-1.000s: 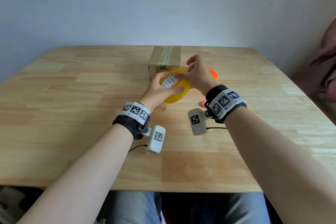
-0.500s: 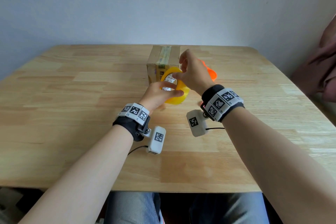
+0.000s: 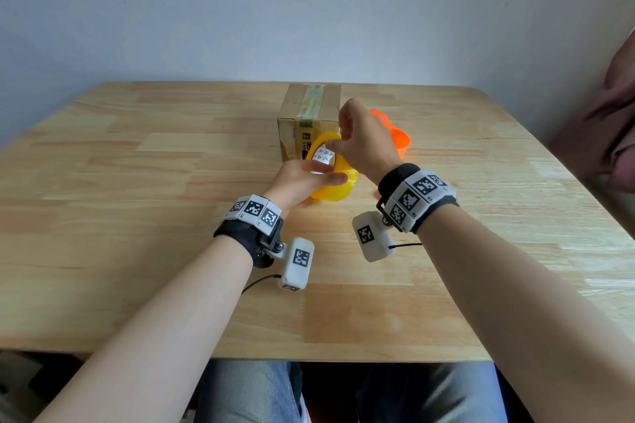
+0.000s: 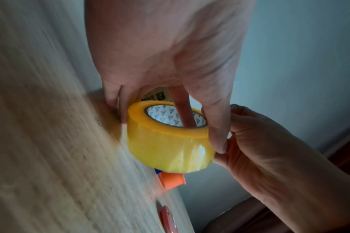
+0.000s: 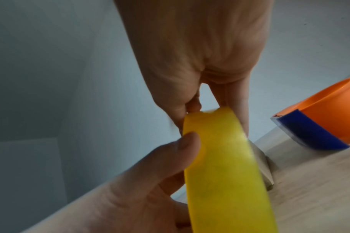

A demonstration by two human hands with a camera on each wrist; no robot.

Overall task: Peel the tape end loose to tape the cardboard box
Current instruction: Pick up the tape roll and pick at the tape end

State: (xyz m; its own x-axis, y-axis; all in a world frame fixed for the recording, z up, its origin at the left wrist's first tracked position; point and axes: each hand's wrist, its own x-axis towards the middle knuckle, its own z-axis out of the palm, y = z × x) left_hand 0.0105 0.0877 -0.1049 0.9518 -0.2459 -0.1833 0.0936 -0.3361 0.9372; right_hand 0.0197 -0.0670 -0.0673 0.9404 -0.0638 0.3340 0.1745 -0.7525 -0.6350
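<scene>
Yellow tape roll (image 3: pixel 332 171) sat just above the desk (image 3: pixel 137 216), before the cardboard box (image 3: pixel 309 106), gripped by the left hand (image 3: pixel 302 182). Right hand (image 3: pixel 364 144) fingers pinched at its rim, seemingly hunting the end; lifting it comes next.

Bare table (image 3: pixel 144 203) left of the hands — cardboard box (image 3: pixel 309 110) just behind, orange dispenser (image 3: pixel 398 137) blocking the right.

Yellow tape roll (image 3: pixel 335 182) (held upright), cardboard box (image 3: pixel 309 113) behind
</scene>
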